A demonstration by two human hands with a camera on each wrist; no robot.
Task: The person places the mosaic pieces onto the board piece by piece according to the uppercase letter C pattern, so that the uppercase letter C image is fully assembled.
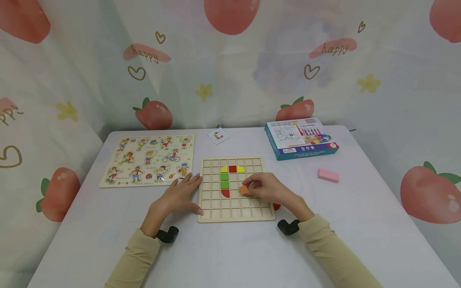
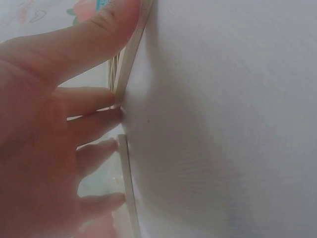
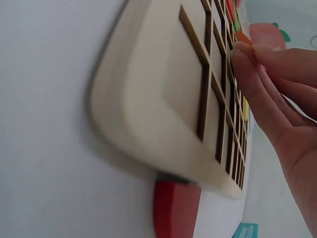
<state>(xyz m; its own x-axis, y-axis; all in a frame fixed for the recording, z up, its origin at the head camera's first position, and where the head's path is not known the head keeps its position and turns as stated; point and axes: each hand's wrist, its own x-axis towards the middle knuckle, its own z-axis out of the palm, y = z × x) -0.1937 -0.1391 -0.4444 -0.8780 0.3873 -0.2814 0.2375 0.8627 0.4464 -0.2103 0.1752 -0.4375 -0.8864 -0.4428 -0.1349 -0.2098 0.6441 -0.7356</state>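
right hand (image 1: 268, 189) is over the wooden grid board (image 1: 235, 214), fingers curled together and pinching a small orange block (image 1: 244, 190) at their tips. the block sits at the left end of the grip, poking out toward the middle of the board, just right of the red half-round piece (image 1: 225, 193) at the foot of the coloured column. above that red piece, two green squares (image 1: 224, 180) stacked, then a top row of yellow, red, yellow (image 1: 232, 169). whether the orange block is down in a cell or held just above, can't tell from the head view. from the right wrist, the orange block (image 3: 242, 37) peeks out beyond the fingertips (image 3: 245, 52), close against the grid slats.

left hand (image 1: 181, 195) lies flat on the table (image 1: 230, 256), fingers straight and spread, thumb along the board's left edge near its lower corner. left wrist view confirms it: the fingers (image 2: 94, 101) press against the board's thin edge (image 2: 130, 64), nothing gripped.

a red piece (image 1: 276, 206) pokes out from beside the board's lower right corner; in the right wrist view it (image 3: 174, 208) lies right at the board's rim. off to the left, a picture puzzle board (image 1: 149, 160) with little figures. behind the grid, a small pattern card (image 1: 218, 135). back right, a blue box (image 1: 300, 138), and nearer, a pink block (image 1: 328, 175) well apart from the hands.
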